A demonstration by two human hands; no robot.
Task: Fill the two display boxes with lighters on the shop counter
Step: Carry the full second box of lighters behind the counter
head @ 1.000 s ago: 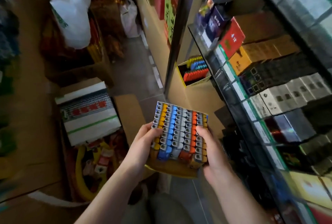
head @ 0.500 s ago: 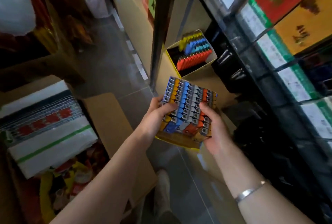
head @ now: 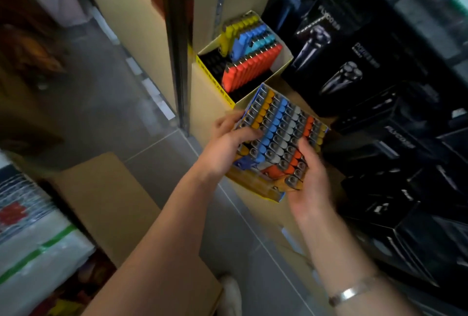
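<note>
I hold a yellow display box (head: 255,184) packed with upright lighters (head: 281,133) in orange, blue, grey and red rows. My left hand (head: 225,143) grips its left side, fingers curled over the lighter tops. My right hand (head: 309,176) grips the right and lower side, thumb on the lighters. Just beyond, a second yellow display box (head: 217,80) sits on a low shelf, holding yellow, blue, teal and red lighters (head: 253,62) leaning in rows, with a dark part at its left.
Black shaver boxes (head: 354,67) fill the shelf to the right. A dark metal post (head: 177,37) stands left of the shelf. A cardboard carton (head: 111,194) and a white wrapped pack (head: 33,247) lie on the grey tiled floor at left.
Both hands have carried the full box forward and down toward the shelf, close to the second box. The view has dropped and closed in on the low shelf.
</note>
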